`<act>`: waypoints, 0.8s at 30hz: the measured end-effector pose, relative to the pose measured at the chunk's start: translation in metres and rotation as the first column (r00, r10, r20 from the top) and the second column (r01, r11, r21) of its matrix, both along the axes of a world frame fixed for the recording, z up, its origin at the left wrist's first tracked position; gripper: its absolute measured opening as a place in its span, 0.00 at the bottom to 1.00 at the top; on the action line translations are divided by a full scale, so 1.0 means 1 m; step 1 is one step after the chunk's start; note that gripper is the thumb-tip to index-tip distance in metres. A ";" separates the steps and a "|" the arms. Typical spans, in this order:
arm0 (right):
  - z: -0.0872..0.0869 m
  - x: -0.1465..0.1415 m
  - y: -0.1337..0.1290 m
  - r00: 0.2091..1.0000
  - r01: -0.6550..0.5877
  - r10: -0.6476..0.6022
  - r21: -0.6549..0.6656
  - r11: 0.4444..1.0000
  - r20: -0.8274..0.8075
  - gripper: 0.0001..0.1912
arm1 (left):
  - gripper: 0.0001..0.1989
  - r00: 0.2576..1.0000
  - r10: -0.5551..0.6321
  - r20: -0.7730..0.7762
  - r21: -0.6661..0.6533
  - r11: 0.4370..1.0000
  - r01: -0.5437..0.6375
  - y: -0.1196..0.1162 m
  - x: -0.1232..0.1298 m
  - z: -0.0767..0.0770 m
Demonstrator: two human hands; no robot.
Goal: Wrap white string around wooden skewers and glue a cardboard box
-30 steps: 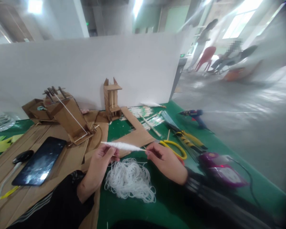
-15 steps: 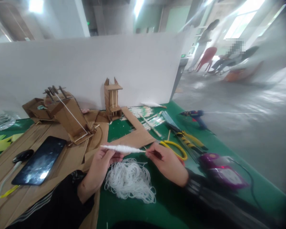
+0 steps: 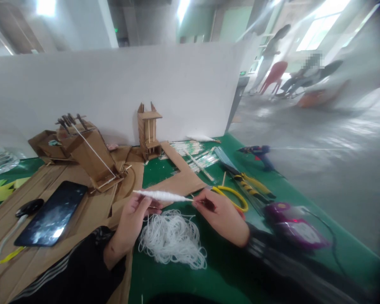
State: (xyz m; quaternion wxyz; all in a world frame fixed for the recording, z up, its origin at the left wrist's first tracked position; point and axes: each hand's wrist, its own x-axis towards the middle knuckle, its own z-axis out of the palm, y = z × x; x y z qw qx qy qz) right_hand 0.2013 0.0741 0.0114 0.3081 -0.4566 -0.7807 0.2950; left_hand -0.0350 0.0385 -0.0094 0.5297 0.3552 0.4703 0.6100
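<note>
A thin stick wound thickly with white string (image 3: pixel 166 196) lies nearly level between my hands. My left hand (image 3: pixel 136 213) is closed around its left part, thumb in front and fingers below. With thumb and fingertips, my right hand (image 3: pixel 220 213) pinches the bare right end of the stick. Just below both hands a loose tangled heap of white cord (image 3: pixel 174 240) rests on the green table surface (image 3: pixel 221 274). Whether the cord runs up to the wound stick cannot be made out.
Cardboard structures (image 3: pixel 91 156) and a small cardboard tower (image 3: pixel 149 131) stand behind. A phone (image 3: pixel 52 213) lies on cardboard at left. To the right are yellow-handled scissors (image 3: pixel 232 198), pliers (image 3: pixel 258 185), a glue gun (image 3: pixel 259 154) and a purple device (image 3: pixel 299 226). Two people are in the background.
Both hands hold the wound stick almost as before. The left fingers have shifted slightly under it, and the whole view has moved a little.
</note>
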 end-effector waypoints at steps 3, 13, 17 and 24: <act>-0.001 0.001 0.000 1.000 0.010 -0.010 0.019 1.000 0.006 0.06 | 0.13 0.999 0.013 -0.038 0.001 1.000 -0.013 0.001 -0.001 0.000; 0.000 0.000 0.001 1.000 0.008 -0.009 0.030 1.000 0.021 0.06 | 0.15 0.996 -0.002 -0.088 -0.015 1.000 0.000 0.003 -0.001 0.000; -0.003 0.001 0.001 1.000 0.011 -0.013 0.054 0.998 0.025 0.06 | 0.17 0.997 0.016 -0.071 -0.055 0.998 -0.020 0.005 0.001 0.003; -0.005 -0.001 0.002 1.000 0.011 -0.012 0.031 0.999 0.024 0.05 | 0.18 0.997 -0.016 -0.081 -0.110 0.994 0.007 0.006 0.000 0.001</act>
